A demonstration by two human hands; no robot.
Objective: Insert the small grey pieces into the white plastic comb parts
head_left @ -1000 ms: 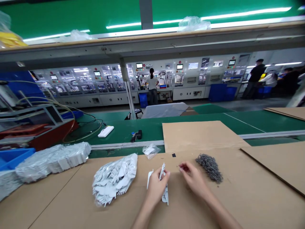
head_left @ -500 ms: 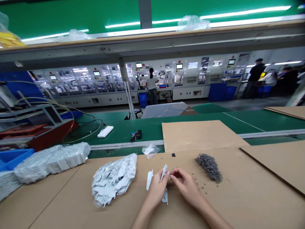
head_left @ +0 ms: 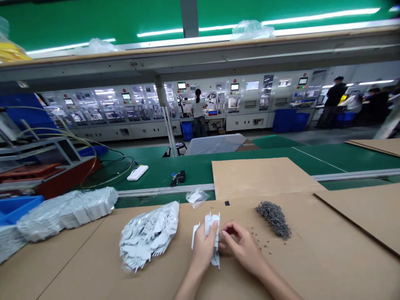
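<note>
My left hand is closed around a white plastic part, its thumb lying across the part's face. Close by on the right, my right hand has its thumb and index finger curled together at the part's edge; whatever they may hold is too small to make out. Another white plastic piece shows just left of my left hand. A clear bag full of white plastic parts lies further left on the cardboard. To the right is a heap of small dark grey pieces, with several strays scattered beside it.
Cardboard covers the bench. Stacked white parts in plastic wrap and a blue bin sit at the left. A small clear bag lies near the metal rail. Beyond are a white power pack-like block and a person at machines.
The white part in my left hand has turned from edge-on to show its broad face. My right hand has stayed close beside it, its fingers slightly shifted.
</note>
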